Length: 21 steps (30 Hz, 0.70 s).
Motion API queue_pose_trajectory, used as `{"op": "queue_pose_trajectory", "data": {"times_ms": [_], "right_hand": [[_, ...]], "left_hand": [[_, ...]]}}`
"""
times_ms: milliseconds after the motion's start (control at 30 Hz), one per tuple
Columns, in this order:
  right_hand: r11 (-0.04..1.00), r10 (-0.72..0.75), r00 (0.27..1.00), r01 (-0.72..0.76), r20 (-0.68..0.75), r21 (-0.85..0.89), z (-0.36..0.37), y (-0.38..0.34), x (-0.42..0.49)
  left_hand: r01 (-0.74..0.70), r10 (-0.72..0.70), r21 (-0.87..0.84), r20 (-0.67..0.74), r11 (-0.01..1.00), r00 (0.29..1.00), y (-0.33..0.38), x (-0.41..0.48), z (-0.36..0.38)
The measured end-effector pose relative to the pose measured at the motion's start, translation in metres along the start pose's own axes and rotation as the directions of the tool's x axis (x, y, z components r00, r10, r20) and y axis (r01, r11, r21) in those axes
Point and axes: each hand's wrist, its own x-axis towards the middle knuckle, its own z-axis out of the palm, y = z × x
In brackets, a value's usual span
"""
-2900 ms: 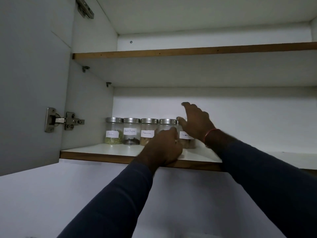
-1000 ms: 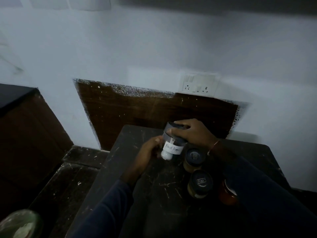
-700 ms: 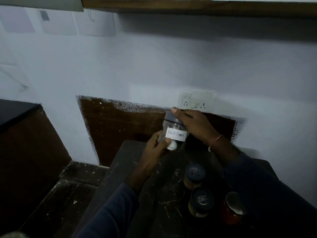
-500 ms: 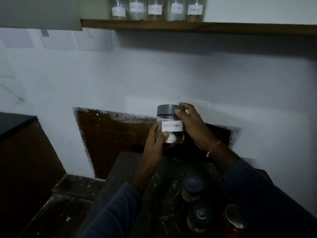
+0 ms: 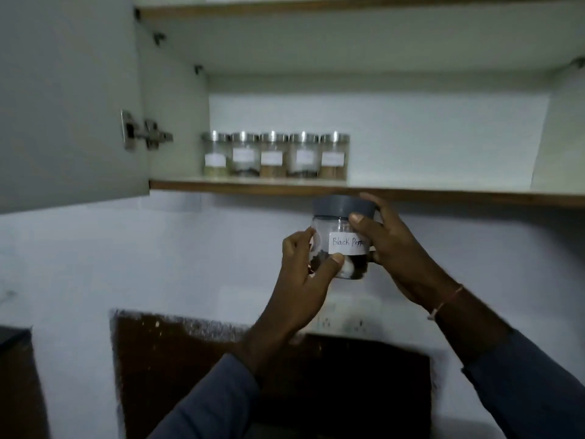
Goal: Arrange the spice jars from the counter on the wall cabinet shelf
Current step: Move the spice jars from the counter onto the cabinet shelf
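Open white wall cabinet, wooden-edged lower shelf: five steel-lidded labelled glass jars stand in a row at 11 o'clock. Left hand and right hand together clasp a grey-lidded clear "Black Pepper" jar just below the shelf edge, not yet placed; remaining jars unseen.

head view | faces up-forward | near shelf | hands close

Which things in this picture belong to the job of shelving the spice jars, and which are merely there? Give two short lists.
Belong to the job:
black pepper jar, held by left hand and right hand
five labelled jars in a row
cabinet shelf

Merely there:
cabinet door
door hinge
wall socket
upper shelf
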Motion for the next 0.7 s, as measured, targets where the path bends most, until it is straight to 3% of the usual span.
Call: {"op": "queue_pose_trajectory", "data": {"times_ms": [200, 300, 367, 467, 600, 667, 700], "right_hand": [[0.983, -0.166, 0.98, 0.156, -0.112, -0.099, -0.039, -0.057, 0.089], [0.963, -0.189, 0.971, 0.154, -0.146, -0.219, -0.063, -0.06, 0.138], [0.955, -0.14, 0.979, 0.094, -0.148, -0.282, -0.079, -0.053, 0.164], [0.918, -0.028, 0.995, -0.012, -0.095, -0.396, -0.095, -0.037, 0.193], [0.856, 0.127, 0.991, -0.129, -0.038, -0.5, -0.103, -0.022, 0.229], [0.811, 0.179, 0.982, -0.179, -0.054, -0.557, -0.105, -0.019, 0.245], [0.774, 0.192, 0.979, -0.193, -0.067, -0.603, -0.104, -0.02, 0.252]], "left_hand": [[-0.297, 0.272, 0.222, 0.137, 0.929, 0.953, 0.054, 0.126, -0.003], [-0.295, 0.271, 0.468, 0.12, 0.833, 0.955, 0.056, 0.174, 0.001], [-0.217, 0.104, 0.637, 0.211, 0.74, 0.972, 0.048, 0.196, 0.005], [-0.219, -0.266, 0.803, 0.42, 0.554, 0.868, 0.039, 0.211, 0.016], [-0.24, -0.419, 0.845, 0.459, 0.477, 0.783, 0.032, 0.228, 0.019], [-0.251, -0.423, 0.82, 0.497, 0.514, 0.758, 0.026, 0.234, 0.018], [-0.19, -0.434, 0.806, 0.481, 0.561, 0.761, 0.024, 0.236, 0.019]]}}
